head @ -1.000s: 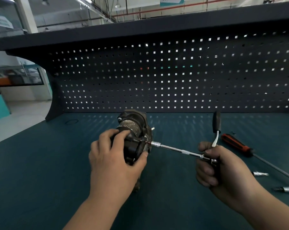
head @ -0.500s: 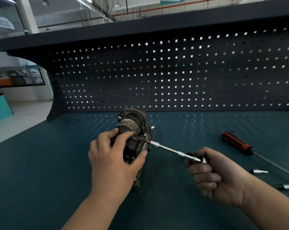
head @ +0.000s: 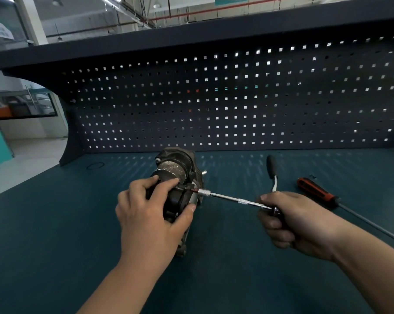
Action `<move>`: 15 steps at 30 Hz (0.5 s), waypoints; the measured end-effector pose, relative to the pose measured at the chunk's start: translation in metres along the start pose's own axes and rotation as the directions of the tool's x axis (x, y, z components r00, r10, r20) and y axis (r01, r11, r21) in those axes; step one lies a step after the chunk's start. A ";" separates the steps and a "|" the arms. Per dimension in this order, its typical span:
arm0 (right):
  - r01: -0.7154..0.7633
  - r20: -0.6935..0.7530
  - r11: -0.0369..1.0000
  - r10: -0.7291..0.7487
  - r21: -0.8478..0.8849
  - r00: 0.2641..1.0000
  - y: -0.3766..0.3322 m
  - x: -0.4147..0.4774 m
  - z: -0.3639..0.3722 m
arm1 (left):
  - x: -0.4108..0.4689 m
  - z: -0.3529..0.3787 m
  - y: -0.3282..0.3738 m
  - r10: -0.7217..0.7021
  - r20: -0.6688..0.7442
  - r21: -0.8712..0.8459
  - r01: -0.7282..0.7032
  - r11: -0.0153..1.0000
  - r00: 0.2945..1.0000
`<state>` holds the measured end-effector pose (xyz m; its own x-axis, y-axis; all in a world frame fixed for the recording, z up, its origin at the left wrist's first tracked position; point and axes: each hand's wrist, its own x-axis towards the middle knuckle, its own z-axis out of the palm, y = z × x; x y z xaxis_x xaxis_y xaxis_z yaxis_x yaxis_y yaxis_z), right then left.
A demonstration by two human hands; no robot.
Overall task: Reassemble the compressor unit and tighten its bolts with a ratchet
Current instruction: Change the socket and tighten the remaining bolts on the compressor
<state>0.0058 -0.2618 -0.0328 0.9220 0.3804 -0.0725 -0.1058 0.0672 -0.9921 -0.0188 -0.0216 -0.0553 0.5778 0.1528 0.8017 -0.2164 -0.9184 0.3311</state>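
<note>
Fingers (head: 159,184) of the left hand (head: 150,220) are wrapping over the compressor unit (head: 177,175), which is standing on the teal tabletop (head: 55,234) near its middle. The right hand (head: 297,220) is closing around the ratchet (head: 270,177), whose extension bar is reaching left into the unit's side. A red-handled screwdriver (head: 316,192) is lying just beyond the right hand.

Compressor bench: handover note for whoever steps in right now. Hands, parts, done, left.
Left hand: clamped over the compressor unit, steadying it on the bench.
Right hand: gripping the ratchet at its head, handle pointing up; extension bar seated on a bolt on the unit's right side.
Spare: red-handled screwdriver at right.
Done: unit looks assembled.
Left: finish this bolt and check the others; their tightness cannot be judged.
</note>
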 end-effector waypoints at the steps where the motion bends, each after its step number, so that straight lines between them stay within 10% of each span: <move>1: 0.074 0.009 0.997 -0.074 -0.036 0.997 0.001 -0.001 -0.002 | 0.000 0.000 0.000 0.000 -0.001 -0.005 0.000 1.000 1.000; 5: 0.296 -0.013 0.841 -0.338 -0.452 0.941 0.010 -0.006 -0.010 | -0.001 -0.001 -0.002 0.008 0.009 -0.009 -0.008 1.000 1.000; 10: 0.325 0.100 0.240 -0.645 -0.915 0.758 0.018 -0.008 -0.017 | 0.000 0.000 -0.001 -0.006 0.006 -0.002 0.006 1.000 1.000; 12: 0.319 0.003 0.526 -0.515 -0.789 0.857 0.014 -0.010 -0.011 | 0.000 -0.001 0.001 -0.013 0.015 -0.003 0.013 1.000 1.000; 14: 0.126 -0.074 0.951 -0.152 -0.283 0.986 0.007 -0.008 -0.004 | -0.001 -0.001 0.001 -0.016 0.017 -0.002 0.016 1.000 1.000; 15: -0.028 -0.062 0.998 0.025 -0.057 0.998 0.004 -0.009 -0.001 | -0.001 0.000 0.001 -0.013 0.017 0.003 0.013 1.000 1.000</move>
<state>-0.0022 -0.2661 -0.0365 0.9404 0.3240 -0.1031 -0.1101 0.0034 -0.9939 -0.0196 -0.0224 -0.0554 0.5939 0.1584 0.7888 -0.2065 -0.9176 0.3398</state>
